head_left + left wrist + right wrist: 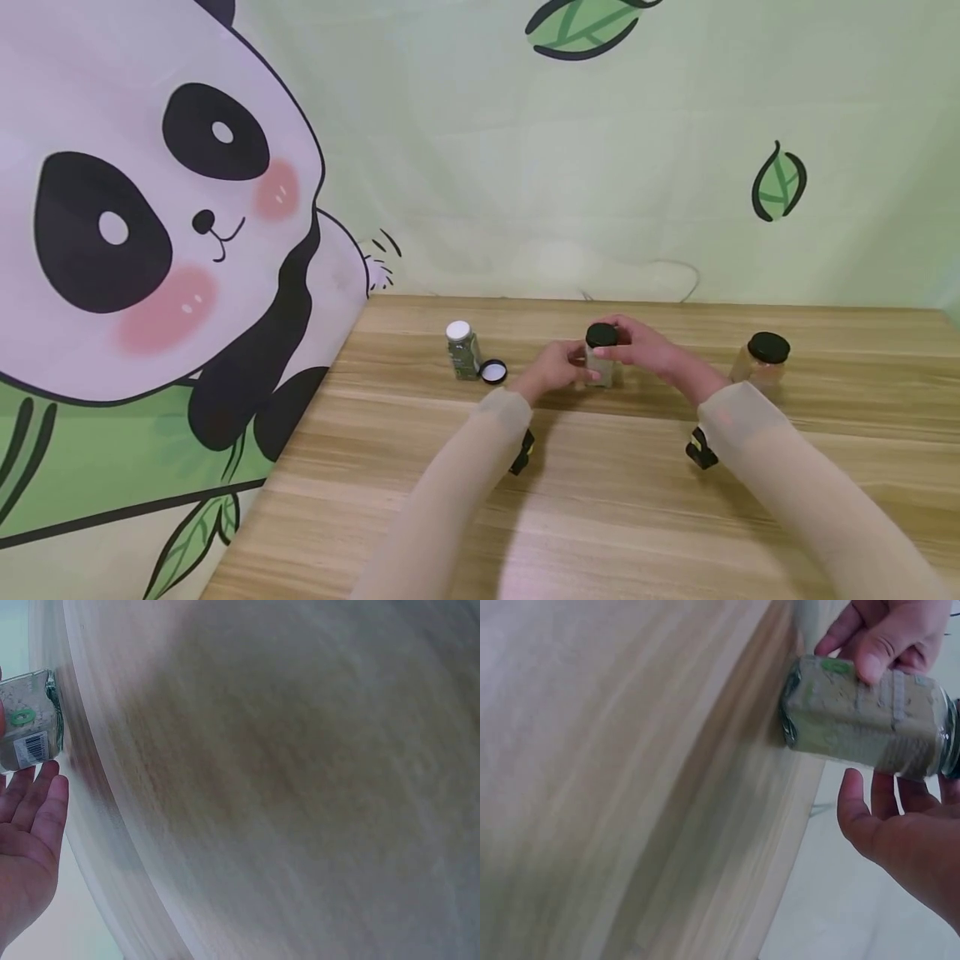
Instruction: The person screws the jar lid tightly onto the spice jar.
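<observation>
In the head view a clear spice jar (601, 371) with a black lid (602, 335) stands upright between my two hands. My left hand (557, 367) holds its lower part from the left, the thumb on the near side; the right wrist view shows this thumb pressed on the jar (862, 720). My right hand (637, 343) reaches from the right, fingers curled round the lid and neck. In the left wrist view the jar (30, 724) shows a barcode, with my left hand (30, 855) below it. The contents look pale grey-green.
On the left stands a green-filled jar (465, 357) with a white top. Beside it a black lid (492, 372) lies with its white inside up. A black-lidded jar (767, 358) stands at the right. A panda-printed cloth (480, 167) hangs behind the wooden table (615, 500).
</observation>
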Available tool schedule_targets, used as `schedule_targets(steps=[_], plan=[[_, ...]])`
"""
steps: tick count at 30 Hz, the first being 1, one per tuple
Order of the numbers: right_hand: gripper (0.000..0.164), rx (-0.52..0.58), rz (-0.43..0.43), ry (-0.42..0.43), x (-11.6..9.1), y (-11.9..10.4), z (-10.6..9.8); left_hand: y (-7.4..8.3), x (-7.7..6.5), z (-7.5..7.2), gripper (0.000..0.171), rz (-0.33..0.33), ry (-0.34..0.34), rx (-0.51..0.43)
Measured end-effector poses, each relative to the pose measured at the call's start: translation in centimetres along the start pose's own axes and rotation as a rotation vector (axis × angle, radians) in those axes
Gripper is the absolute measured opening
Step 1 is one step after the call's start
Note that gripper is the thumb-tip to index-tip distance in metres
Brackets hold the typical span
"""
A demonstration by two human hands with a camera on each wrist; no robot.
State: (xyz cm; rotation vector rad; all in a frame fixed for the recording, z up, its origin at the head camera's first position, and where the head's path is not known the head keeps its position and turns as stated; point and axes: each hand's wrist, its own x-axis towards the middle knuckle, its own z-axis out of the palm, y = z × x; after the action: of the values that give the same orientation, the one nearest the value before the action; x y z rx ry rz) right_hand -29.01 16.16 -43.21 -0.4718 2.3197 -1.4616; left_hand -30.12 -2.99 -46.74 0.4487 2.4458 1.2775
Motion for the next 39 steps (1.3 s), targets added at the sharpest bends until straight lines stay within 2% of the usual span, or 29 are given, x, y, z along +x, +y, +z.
schedule_targets(steps=[6,11,16,24,39], plan=[[0.053,0.022,-0.002,0.088,0.0,0.1,0.9,0.0,-0.1,-0.1,0.051,0.012,0.008,-0.009],[0.057,0.067,-0.002,0.126,-0.1,0.3,1.5,0.0,-0.1,-0.1,0.046,0.008,0.006,-0.045],[0.06,0.031,-0.008,0.164,0.0,0.5,1.9,-0.1,-0.1,0.0,0.048,0.007,0.0,-0.033],[0.061,0.011,-0.008,0.18,-0.1,0.2,2.1,-0.2,0.2,0.0,0.049,0.015,0.003,-0.033],[0.065,0.03,0.05,0.24,-0.2,-0.3,3.1,-0.4,0.2,-0.1,0.049,-0.003,-0.001,-0.002]])
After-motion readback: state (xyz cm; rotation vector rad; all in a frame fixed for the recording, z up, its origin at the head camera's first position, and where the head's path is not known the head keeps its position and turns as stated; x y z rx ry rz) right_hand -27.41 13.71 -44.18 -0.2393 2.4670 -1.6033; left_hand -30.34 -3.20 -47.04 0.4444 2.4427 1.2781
